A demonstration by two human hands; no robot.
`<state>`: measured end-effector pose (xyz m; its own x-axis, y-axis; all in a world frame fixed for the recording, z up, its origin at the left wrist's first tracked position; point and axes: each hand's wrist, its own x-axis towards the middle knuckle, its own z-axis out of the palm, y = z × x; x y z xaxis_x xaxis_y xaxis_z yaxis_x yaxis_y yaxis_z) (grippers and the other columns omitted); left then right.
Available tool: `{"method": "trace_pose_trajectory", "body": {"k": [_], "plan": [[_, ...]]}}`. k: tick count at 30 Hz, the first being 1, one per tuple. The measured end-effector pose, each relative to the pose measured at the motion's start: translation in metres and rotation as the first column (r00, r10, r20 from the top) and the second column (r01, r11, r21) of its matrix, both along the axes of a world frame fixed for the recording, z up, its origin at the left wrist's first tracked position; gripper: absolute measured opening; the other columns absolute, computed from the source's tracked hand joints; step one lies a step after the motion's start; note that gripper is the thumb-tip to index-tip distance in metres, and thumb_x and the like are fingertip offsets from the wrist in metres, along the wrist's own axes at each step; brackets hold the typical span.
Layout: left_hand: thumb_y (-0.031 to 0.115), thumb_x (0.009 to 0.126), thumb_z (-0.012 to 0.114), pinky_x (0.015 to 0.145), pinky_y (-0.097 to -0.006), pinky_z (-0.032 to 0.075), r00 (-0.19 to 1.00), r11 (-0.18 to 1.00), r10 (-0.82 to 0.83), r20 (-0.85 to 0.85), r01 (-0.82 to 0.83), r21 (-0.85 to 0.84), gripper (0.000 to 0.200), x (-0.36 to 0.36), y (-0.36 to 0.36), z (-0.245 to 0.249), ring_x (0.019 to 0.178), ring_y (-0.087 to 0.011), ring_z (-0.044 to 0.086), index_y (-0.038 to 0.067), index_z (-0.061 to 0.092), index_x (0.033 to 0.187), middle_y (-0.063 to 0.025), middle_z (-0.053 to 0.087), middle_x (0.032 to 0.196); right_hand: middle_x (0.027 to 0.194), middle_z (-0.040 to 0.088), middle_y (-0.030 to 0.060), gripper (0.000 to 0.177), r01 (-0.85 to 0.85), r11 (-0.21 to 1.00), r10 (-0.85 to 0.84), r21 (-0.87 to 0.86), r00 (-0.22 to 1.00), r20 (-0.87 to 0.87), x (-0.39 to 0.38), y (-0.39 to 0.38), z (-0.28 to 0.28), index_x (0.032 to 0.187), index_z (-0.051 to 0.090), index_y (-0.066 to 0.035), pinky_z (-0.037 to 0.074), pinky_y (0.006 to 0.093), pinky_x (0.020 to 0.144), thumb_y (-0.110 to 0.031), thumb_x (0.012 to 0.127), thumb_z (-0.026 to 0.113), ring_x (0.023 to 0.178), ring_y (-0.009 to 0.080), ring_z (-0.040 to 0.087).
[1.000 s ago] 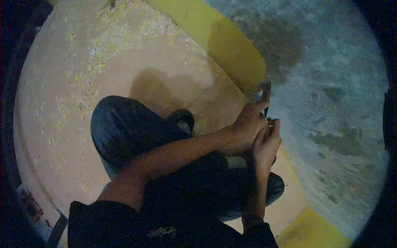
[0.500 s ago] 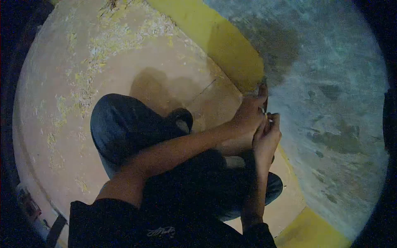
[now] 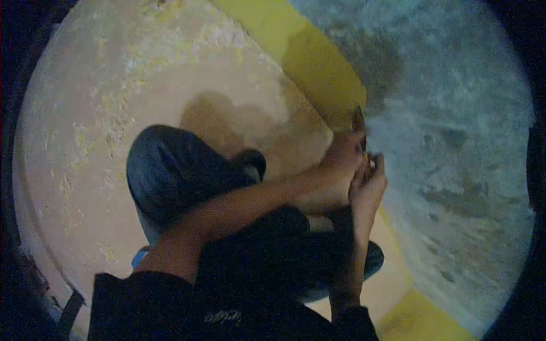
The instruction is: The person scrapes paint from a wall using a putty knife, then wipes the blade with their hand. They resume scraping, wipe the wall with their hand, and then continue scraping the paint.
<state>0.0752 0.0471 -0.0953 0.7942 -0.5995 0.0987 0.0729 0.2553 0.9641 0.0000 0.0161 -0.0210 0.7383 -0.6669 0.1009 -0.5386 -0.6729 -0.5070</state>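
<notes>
While crouched, clamps left grip [image 3: 340, 165] closed round a tool [image 3: 358, 120] set against the yellow strip [image 3: 318, 62] and pinches its lower end with right grip [image 3: 367, 190] for steadiness.

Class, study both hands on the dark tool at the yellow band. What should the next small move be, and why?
Probably a short push of the dark tool up along the yellow band. The left hand and right hand both grip it, its tip meets the band's edge, unbroken yellow lies beyond, and pale flakes litter the floor, which suggests scraping.
</notes>
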Motion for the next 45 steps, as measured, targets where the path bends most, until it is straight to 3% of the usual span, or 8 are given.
{"method": "trace_pose_trajectory", "body": {"k": [5, 8, 10, 26, 28, 34, 36, 45], "plan": [[-0.003, 0.082, 0.054, 0.079, -0.0411, 0.053, 0.95, 0.981, -0.15, -0.274, 0.176, 0.075, 0.028, -0.007, -0.007, 0.01, 0.089, -0.0299, 0.066, 0.002, 0.064, 0.108, -0.016, 0.069, 0.094, 0.08, 0.064, 0.0283, 0.015, 0.063, 0.997, -0.065, -0.05, 0.997, -0.034, -0.012, 0.012, 0.028, 0.1, 0.057, 0.003, 0.049, 0.0387, 0.063, -0.009, 0.092, 0.055, 0.076, 0.0387, 0.068], [-0.005, 0.08, 0.053, 0.081, -0.0403, 0.052, 0.582, 0.779, -0.455, -0.674, -0.108, -0.618, 0.029, -0.023, -0.03, -0.017, 0.09, -0.0283, 0.067, 0.001, 0.065, 0.105, -0.0179, 0.07, 0.094, 0.082, 0.064, 0.0296, 0.013, 0.019, 0.996, -0.033, -0.088, 0.986, -0.164, 0.008, 0.003, 0.017, 0.1, 0.057, 0.003, 0.05, 0.039, 0.066, -0.007, 0.092, 0.054, 0.083, 0.0405, 0.068], [-0.005, 0.079, 0.054, 0.084, -0.0414, 0.051, 0.993, 0.998, -0.059, -0.102, 0.058, -0.017, 0.031, 0.016, 0.011, 0.014, 0.092, -0.0304, 0.067, 0.0, 0.065, 0.107, -0.0189, 0.07, 0.095, 0.085, 0.064, 0.0311, 0.013, -0.022, 0.996, 0.008, -0.085, 0.988, -0.157, 0.016, 0.014, 0.024, 0.1, 0.057, 0.004, 0.05, 0.0412, 0.07, -0.007, 0.092, 0.054, 0.091, 0.0434, 0.066], [-0.001, 0.078, 0.054, 0.077, -0.0414, 0.051, 0.987, 0.996, 0.012, -0.161, 0.002, 0.087, 0.031, 0.026, 0.012, 0.017, 0.085, -0.0374, 0.068, 0.002, 0.067, 0.107, -0.0236, 0.069, 0.092, 0.087, 0.063, 0.029, 0.013, -0.129, 0.966, 0.094, -0.224, 0.982, -0.161, 0.033, 0.025, 0.031, 0.099, 0.058, 0.004, 0.049, 0.0412, 0.069, -0.005, 0.09, 0.055, 0.083, 0.0479, 0.061], [-0.001, 0.077, 0.054, 0.079, -0.0426, 0.05, 0.972, 0.977, -0.041, -0.23, -0.009, -0.213, 0.029, 0.015, 0.015, 0.035, 0.087, -0.0394, 0.067, 0.001, 0.067, 0.104, -0.0241, 0.068, 0.089, 0.081, 0.063, 0.0288, 0.012, -0.084, 0.975, 0.052, -0.206, 0.987, -0.155, 0.02, 0.039, 0.043, 0.097, 0.058, 0.004, 0.049, 0.0407, 0.067, -0.006, 0.091, 0.055, 0.076, 0.0455, 0.062], [0.0, 0.076, 0.057, 0.08, -0.0422, 0.05, 0.994, 0.99, -0.002, -0.107, -0.013, -0.14, 0.028, 0.015, -0.004, 0.015, 0.089, -0.0409, 0.066, 0.0, 0.067, 0.102, -0.0262, 0.066, 0.089, 0.067, 0.06, 0.0239, 0.013, -0.006, 0.968, -0.019, -0.25, 0.995, -0.099, 0.021, 0.025, 0.039, 0.095, 0.057, 0.004, 0.044, 0.0391, 0.057, -0.009, 0.092, 0.056, 0.059, 0.0217, 0.056], [-0.003, 0.078, 0.057, 0.085, -0.0363, 0.051, 0.987, 0.985, -0.077, -0.143, 0.053, -0.165, 0.035, 0.013, 0.0, 0.027, 0.093, -0.0227, 0.066, 0.003, 0.067, 0.111, -0.0149, 0.071, 0.099, 0.067, 0.06, 0.0242, 0.014, -0.01, 0.969, -0.008, -0.248, 0.998, -0.068, 0.016, 0.029, 0.045, 0.096, 0.058, 0.003, 0.045, 0.0387, 0.058, -0.01, 0.091, 0.058, 0.059, 0.028, 0.059], [0.003, 0.08, 0.058, 0.084, -0.0367, 0.051, 0.997, 0.987, -0.04, -0.059, 0.03, -0.159, 0.032, 0.028, 0.004, 0.037, 0.092, -0.0248, 0.067, 0.004, 0.068, 0.111, -0.0155, 0.071, 0.099, 0.079, 0.062, 0.0307, 0.01, 0.073, 0.975, -0.115, -0.209, 0.974, -0.196, 0.025, 0.04, 0.075, 0.094, 0.058, 0.002, 0.049, 0.0448, 0.066, -0.007, 0.09, 0.056, 0.085, 0.0481, 0.061]]}}
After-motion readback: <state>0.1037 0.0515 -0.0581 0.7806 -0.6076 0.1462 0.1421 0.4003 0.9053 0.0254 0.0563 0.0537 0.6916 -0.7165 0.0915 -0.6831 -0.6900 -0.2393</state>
